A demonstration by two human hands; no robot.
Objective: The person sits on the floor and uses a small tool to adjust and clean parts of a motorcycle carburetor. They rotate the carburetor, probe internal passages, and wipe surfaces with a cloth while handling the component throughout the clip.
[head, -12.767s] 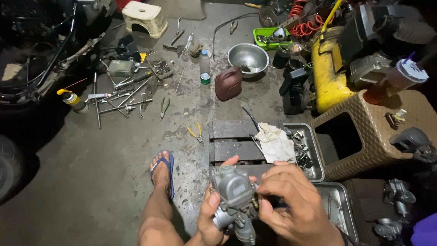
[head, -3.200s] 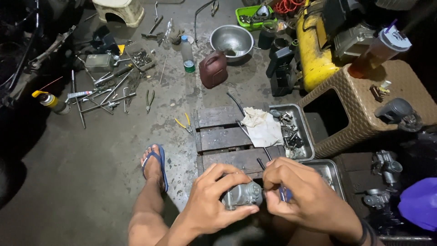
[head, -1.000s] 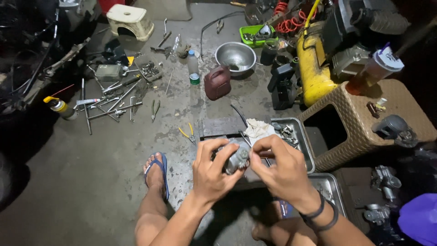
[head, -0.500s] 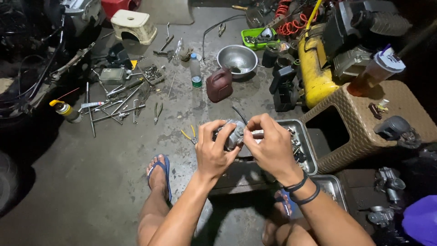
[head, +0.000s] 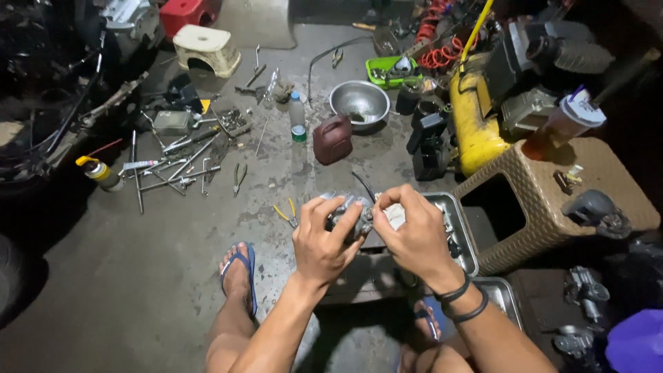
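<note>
Head view: a small grey metal engine part (head: 347,214), seemingly a carburettor, is held up over the concrete floor (head: 138,276), in front of a metal tray (head: 464,235). The left hand (head: 322,238) is wrapped around the part from below and from the side, fingers closed firmly on its body. The right hand (head: 413,231) is brought against the part's right side, thumb and fingertips pinched together on something small at its edge; what is pinched cannot be told, since it is hidden by the fingers. Two dark bands are worn on the right wrist. A blue sandal (head: 238,273) is seen below the left forearm.

Farther off, loose hand tools (head: 179,169) are spread on the floor, with a steel bowl (head: 359,103), a dark red jug (head: 333,138) and a woven brown stool (head: 545,200) near them.

The step in hand is judged to be fine work on a small fitting of the part, with the body steadied by the left hand. A steady hold and a careful, small turn or pull of the pinching fingers are called for next, so that nothing tiny is dropped to the floor.
</note>
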